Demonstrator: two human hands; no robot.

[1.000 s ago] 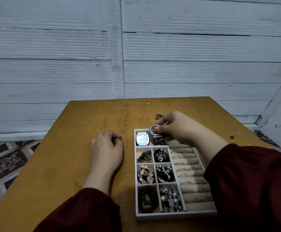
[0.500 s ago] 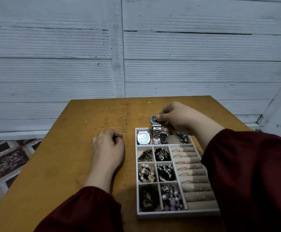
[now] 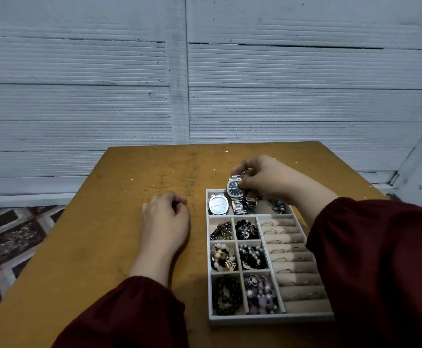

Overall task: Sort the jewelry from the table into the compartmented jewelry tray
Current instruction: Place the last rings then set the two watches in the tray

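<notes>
A brown wooden table (image 3: 129, 222) stands in front of a white wall made of long boards (image 3: 79, 109). On the table, toward the right, sits a grey jewelry tray (image 3: 267, 319) with many little boxes inside. The right hand (image 3: 262, 180) is up at the far end of the tray, and its fingers are closed around a silver watch with a dark face (image 3: 235, 189). The watch is tilted up over the long box at the far end, with its metal band hanging down into that box. Just to the left of it, in the same long box, a second watch with a white face (image 3: 218, 204) lies flat. A few small blue and dark beads (image 3: 277, 205) lie at the right side of that box, close under the right wrist. The left hand (image 3: 166, 217) rests on the table to the left of the tray, not touching it. Its fingers are curled in loosely, and I cannot tell if there is anything inside it. Below the watches there are six small square boxes. They hold dark chains (image 3: 246, 229), pearl and pink beads (image 3: 223, 256), a dark bead bracelet (image 3: 226, 295) and purple beads (image 3: 261, 296). On the right side of the tray there are soft rolls with thin rings (image 3: 279, 249) pushed in between them. Both arms wear dark red sleeves (image 3: 380, 272). A patterned floor (image 3: 6, 237) shows at the left, beside the table.
</notes>
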